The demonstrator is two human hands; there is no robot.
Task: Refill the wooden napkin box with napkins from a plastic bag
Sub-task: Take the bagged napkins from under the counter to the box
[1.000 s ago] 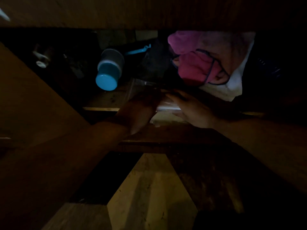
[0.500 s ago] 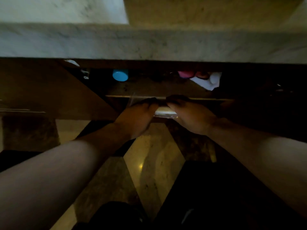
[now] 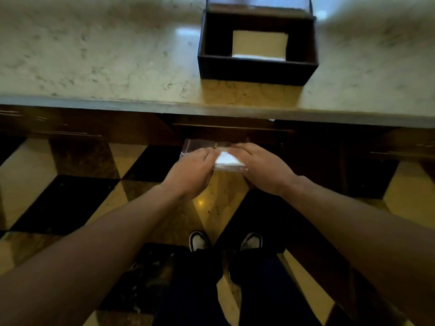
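A clear plastic bag (image 3: 191, 145) with a white stack of napkins (image 3: 227, 160) inside is held below the counter's front edge, above the floor. My left hand (image 3: 191, 174) grips the bag's left side and my right hand (image 3: 261, 168) grips its right side, fingers curled over the top. The dark wooden napkin box (image 3: 257, 70) stands open on the marble counter, straight beyond my hands, with a low stack of pale napkins (image 3: 259, 44) in its middle.
The marble counter (image 3: 98, 60) spans the whole view, its front edge overhanging dark wooden cabinets (image 3: 77, 130). A drawer or shelf front (image 3: 230, 129) lies just behind the bag. My shoes (image 3: 226, 241) stand on a checkered floor (image 3: 58, 203).
Both hands have drawn the bag out of the dark cabinet and toward me. My head has risen, so the counter top and the napkin box have come into view.
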